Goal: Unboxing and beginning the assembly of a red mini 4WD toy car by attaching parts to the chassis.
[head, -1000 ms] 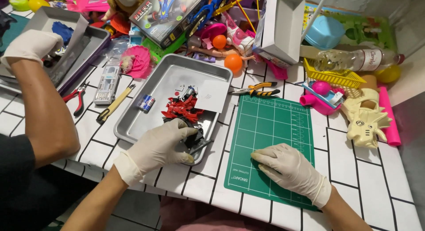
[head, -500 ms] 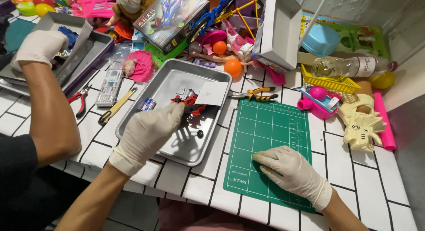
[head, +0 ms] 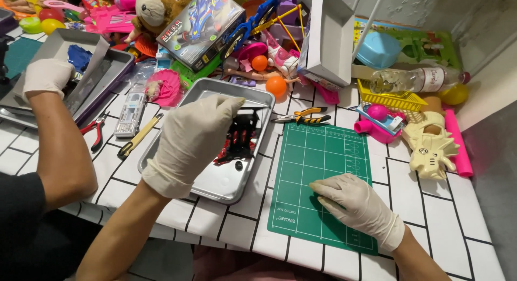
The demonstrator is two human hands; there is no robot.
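Reaching into the metal tray [head: 215, 184], the left hand [head: 196, 133] pinches a black-and-red toy chassis [head: 239, 141] – a slip could scatter loose parts. Right hand [head: 350, 200] rests flat, holding nothing, on the green cutting mat [head: 323, 157].

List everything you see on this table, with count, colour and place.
Metal tray: one, silver, centre.
Toy car chassis: one, black and red, in tray.
Cutting mat: one, green, right of tray.
Pliers: one, yellow-black, above mat.
Balls: two, orange, behind tray.
Bottle: one, clear, back right.
Dinosaur toy: one, cream, right.
Co-worker's hand: one, gloved, far left.
Left hand: gloved, white, over tray.
Right hand: gloved, white, flat on mat.
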